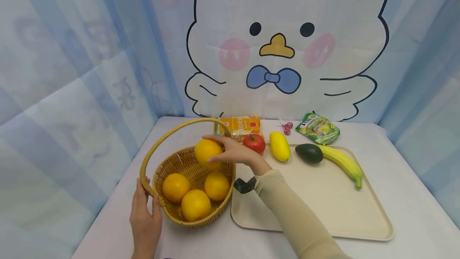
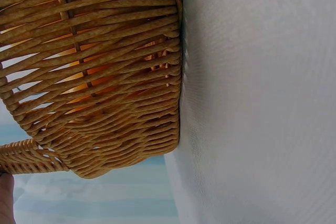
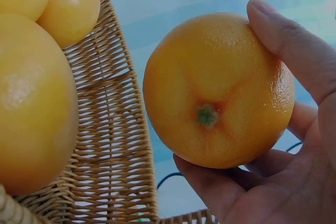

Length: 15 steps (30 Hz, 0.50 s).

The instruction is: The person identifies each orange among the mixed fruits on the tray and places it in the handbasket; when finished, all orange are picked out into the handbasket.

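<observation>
My right hand (image 1: 238, 152) grips an orange (image 1: 208, 152) over the far right part of a wicker basket (image 1: 179, 161). In the right wrist view, this orange (image 3: 218, 90) shows its green stem end, with thumb and fingers spread around its side. Inside the basket lie three more oranges (image 1: 195, 205), close together toward the near side. My left hand (image 1: 145, 219) holds the foot of the basket's arched handle (image 1: 152, 153) at the left. The left wrist view shows the basket's woven side (image 2: 105, 77) standing on the white cloth, with a bit of my hand at the handle.
Right of the basket lies a beige tray (image 1: 345, 215) bearing a red apple (image 1: 254, 143), a yellow mango-like fruit (image 1: 279, 146), an avocado (image 1: 309, 153) and a banana (image 1: 343, 164). Behind are an orange snack packet (image 1: 238, 125), lollipops (image 1: 287, 126) and a green packet (image 1: 318, 128). Curtains surround the table.
</observation>
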### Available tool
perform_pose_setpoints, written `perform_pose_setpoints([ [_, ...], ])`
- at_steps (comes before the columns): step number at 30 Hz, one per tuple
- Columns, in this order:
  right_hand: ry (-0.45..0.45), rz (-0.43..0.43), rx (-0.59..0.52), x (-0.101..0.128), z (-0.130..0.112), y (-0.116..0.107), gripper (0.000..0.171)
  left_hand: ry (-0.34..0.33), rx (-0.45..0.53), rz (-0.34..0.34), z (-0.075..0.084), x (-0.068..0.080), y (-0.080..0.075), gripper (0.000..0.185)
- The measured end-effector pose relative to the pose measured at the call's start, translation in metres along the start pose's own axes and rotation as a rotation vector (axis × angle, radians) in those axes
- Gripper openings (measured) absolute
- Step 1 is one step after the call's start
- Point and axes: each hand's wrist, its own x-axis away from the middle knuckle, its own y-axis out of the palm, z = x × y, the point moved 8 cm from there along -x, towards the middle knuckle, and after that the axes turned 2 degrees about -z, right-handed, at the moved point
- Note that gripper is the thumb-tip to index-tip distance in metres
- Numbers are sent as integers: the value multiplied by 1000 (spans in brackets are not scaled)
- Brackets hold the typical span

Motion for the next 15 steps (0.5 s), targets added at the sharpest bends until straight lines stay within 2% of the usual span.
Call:
perform_pose_setpoints([
  [8,30,-18,40,-16,7,6,70,-2,-4,0,0,-1,-1,70],
  [15,100,-67,0,-29,19,14,69,0,8,4,-1,0,0,71],
])
